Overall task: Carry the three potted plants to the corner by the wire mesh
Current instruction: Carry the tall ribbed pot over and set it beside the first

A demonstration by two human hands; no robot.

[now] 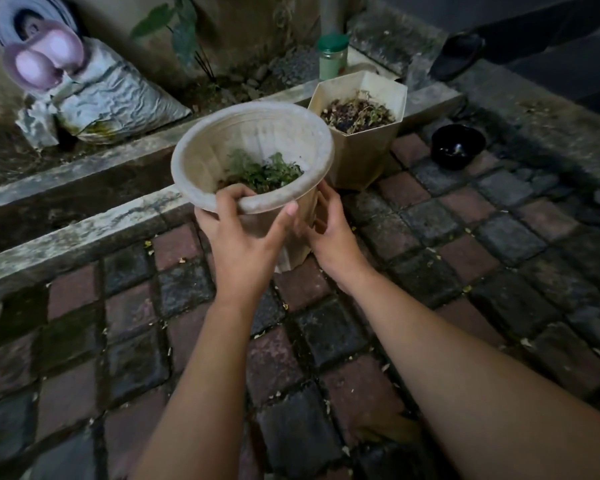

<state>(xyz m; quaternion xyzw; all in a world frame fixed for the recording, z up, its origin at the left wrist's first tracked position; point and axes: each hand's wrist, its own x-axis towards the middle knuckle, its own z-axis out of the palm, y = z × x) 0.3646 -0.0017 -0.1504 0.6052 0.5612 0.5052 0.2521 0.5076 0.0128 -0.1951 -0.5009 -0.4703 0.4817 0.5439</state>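
Observation:
A round beige pot point(253, 133) with a small green plant inside sits tilted on the brick paving. My left hand point(243, 237) grips its near rim, fingers curled over the edge. My right hand point(329, 233) is pressed against the pot's right side wall. Just behind and to the right stands a hexagonal beige pot point(361, 147) filled with dry brown leaves. A small black pot point(458, 147) rests on the paving further right.
A concrete curb and drain channel point(84, 216) run diagonally on the left. A crumpled sack point(118, 102) leans by the wall. A green-lidded jar point(332, 57) stands behind the pots. A person's dark shoe point(459, 57) is at the upper right.

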